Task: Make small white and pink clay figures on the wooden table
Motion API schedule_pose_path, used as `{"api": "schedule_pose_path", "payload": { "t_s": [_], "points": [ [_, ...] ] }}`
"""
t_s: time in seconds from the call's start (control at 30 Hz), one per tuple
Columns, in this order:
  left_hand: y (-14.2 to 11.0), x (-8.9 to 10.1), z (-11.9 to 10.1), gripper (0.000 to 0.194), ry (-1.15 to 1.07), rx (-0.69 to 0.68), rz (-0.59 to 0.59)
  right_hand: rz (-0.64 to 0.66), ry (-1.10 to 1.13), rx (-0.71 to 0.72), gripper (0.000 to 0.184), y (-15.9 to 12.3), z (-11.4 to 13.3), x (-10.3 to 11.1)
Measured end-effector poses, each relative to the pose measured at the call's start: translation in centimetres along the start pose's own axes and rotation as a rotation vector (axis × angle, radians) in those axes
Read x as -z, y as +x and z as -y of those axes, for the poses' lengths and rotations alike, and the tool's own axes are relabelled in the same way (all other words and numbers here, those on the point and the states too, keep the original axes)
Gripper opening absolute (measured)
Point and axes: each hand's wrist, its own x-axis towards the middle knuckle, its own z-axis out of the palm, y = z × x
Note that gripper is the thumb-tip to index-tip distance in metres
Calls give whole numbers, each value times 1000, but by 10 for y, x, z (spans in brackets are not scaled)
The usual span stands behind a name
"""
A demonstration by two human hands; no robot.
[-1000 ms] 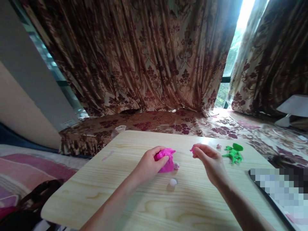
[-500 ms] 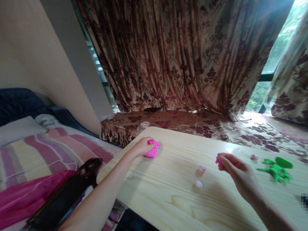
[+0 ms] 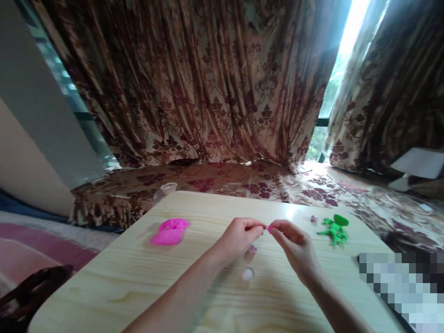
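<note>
Over the middle of the table, my left hand (image 3: 243, 235) and my right hand (image 3: 291, 240) meet fingertip to fingertip. A small bit of pink modelling clay (image 3: 269, 229) shows between them, pinched by both hands and mostly covered by the fingers. The large, soft lump of pink modelling clay (image 3: 169, 232) lies on the left part of the table, apart from the hands. Just below my left fingers is a small pink-and-white ball (image 3: 253, 249), partly hidden. Closer to me sits a small whitish ball (image 3: 248, 274).
Green toy pieces (image 3: 335, 230) lie on the right of the wooden table (image 3: 138, 286), beside another small pinkish ball (image 3: 314, 218). A blurred-out flat object (image 3: 398, 286) is at the right edge. A clear cup (image 3: 165, 190) stands behind the far left corner.
My left hand has let go of the large pink lump and moved right to meet my right hand at the small pink bit. The view has turned right.
</note>
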Motion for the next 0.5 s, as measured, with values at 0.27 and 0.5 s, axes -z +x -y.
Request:
{"api": "schedule_pose_path", "payload": {
  "t_s": [0.27, 0.5],
  "points": [
    [-1, -8, 9, 30, -315, 138, 50, 54, -148, 166, 4, 2, -5, 2],
    [-5, -9, 11, 25, -501, 198, -26, 76, -246, 258, 17, -5, 3, -3]
  ]
}}
